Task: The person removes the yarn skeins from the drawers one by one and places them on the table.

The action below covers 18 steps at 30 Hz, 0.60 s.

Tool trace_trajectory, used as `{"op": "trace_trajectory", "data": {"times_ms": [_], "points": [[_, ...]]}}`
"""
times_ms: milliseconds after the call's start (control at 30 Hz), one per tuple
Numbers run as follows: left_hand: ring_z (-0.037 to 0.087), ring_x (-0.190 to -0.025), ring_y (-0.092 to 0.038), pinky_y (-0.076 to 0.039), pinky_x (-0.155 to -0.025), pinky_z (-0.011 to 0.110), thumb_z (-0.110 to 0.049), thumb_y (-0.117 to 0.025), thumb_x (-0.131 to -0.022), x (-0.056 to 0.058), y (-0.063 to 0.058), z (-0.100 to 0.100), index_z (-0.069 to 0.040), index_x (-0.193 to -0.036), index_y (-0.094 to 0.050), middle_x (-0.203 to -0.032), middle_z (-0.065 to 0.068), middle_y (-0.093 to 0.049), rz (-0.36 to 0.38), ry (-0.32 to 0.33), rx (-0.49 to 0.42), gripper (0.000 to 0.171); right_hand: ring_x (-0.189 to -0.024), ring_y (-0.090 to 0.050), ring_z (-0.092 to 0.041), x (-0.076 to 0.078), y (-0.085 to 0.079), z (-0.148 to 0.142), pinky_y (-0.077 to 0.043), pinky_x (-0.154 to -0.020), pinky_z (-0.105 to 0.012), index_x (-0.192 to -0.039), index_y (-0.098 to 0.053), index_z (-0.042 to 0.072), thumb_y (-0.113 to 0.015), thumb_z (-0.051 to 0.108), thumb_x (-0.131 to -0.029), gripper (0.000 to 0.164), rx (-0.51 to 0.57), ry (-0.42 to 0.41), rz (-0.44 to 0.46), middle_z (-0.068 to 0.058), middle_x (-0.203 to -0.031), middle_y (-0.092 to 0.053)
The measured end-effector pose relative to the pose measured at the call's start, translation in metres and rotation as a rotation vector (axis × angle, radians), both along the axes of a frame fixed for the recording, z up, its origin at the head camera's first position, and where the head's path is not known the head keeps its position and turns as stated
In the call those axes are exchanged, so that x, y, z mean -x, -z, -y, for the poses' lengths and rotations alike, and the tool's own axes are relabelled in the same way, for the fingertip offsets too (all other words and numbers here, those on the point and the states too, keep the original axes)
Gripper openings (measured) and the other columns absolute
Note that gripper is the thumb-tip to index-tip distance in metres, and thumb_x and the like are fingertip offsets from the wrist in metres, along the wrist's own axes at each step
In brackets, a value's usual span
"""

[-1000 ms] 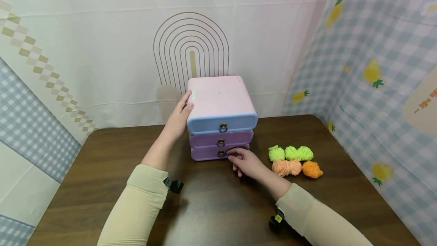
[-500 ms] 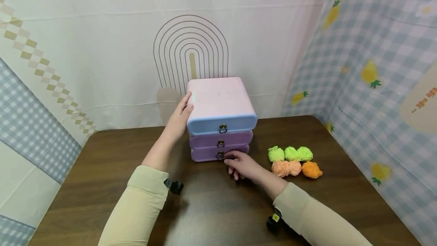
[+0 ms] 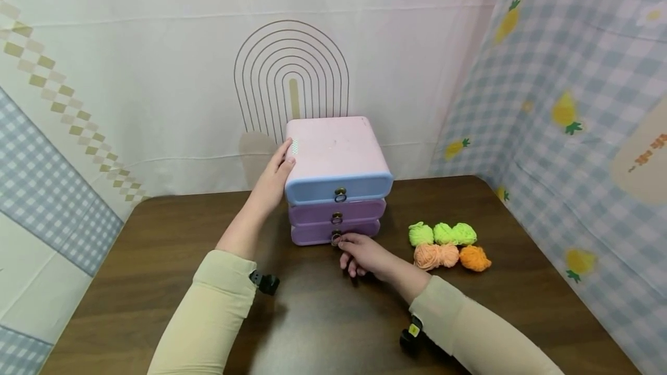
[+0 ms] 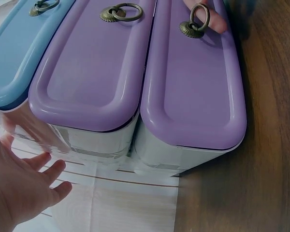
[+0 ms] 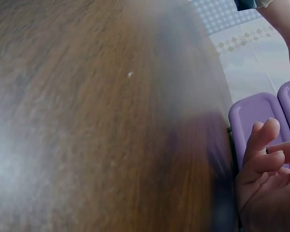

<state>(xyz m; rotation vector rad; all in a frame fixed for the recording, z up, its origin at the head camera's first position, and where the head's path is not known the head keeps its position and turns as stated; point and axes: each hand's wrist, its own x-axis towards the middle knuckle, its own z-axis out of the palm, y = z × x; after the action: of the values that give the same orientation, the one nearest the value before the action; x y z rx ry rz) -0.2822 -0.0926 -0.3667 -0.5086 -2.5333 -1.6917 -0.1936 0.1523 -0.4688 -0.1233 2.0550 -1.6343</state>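
Observation:
A small chest of drawers has a pink top point(image 3: 336, 146), a blue upper drawer point(image 3: 312, 191) and two purple drawers below. Each drawer front carries a bronze ring pull. My left hand point(image 3: 270, 185) rests against the chest's left side, fingertips at the top edge; its fingers are spread in the left wrist view. My right hand point(image 3: 365, 254) is at the bottom purple drawer point(image 4: 198, 92). There a fingertip point(image 4: 217, 23) reaches behind the tilted ring pull point(image 4: 208, 14), and the other fingers curl loosely below. All drawers look pushed in.
To the right lie several small yarn balls: neon green point(image 3: 421, 235), peach point(image 3: 428, 256) and orange point(image 3: 475, 258). The brown wooden table point(image 3: 172, 259) meets a white patterned cloth point(image 3: 172, 74) behind the chest and a checked cloth point(image 3: 552, 74) on the right.
My right hand has slid left along the bottom drawer front to its ring pull, and a finger has hooked it. The left hand has stayed on the chest's side.

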Motion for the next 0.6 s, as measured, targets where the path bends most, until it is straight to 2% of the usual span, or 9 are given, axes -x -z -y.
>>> {"op": "trace_trajectory", "data": {"times_ms": [200,600], "points": [[0.024,-0.147,-0.024,-0.020,-0.118,0.048,-0.054,-0.037,-0.103,0.0001,-0.0011,-0.0010,-0.037,-0.158,-0.023,-0.162,0.006,-0.024,0.008,0.003,-0.021,0.059,-0.046,-0.052,-0.008,0.0012,-0.0039,0.0019,-0.037,-0.040,-0.021,-0.137,-0.052,-0.001,-0.041,0.021,-0.107,0.038,-0.005,0.042,0.016,-0.005,-0.071,-0.061],[0.022,-0.148,-0.021,-0.018,-0.118,0.048,-0.055,-0.036,-0.103,0.0008,0.0000,0.0010,-0.039,-0.157,-0.022,-0.163,0.004,-0.022,0.005,-0.008,-0.007,0.058,-0.044,-0.052,-0.009,0.0020,-0.0042,0.0028,-0.036,-0.040,-0.022,-0.138,-0.054,0.002,-0.044,0.017,-0.106,0.037,-0.100,0.055,-0.046,-0.004,-0.062,-0.059]]}}
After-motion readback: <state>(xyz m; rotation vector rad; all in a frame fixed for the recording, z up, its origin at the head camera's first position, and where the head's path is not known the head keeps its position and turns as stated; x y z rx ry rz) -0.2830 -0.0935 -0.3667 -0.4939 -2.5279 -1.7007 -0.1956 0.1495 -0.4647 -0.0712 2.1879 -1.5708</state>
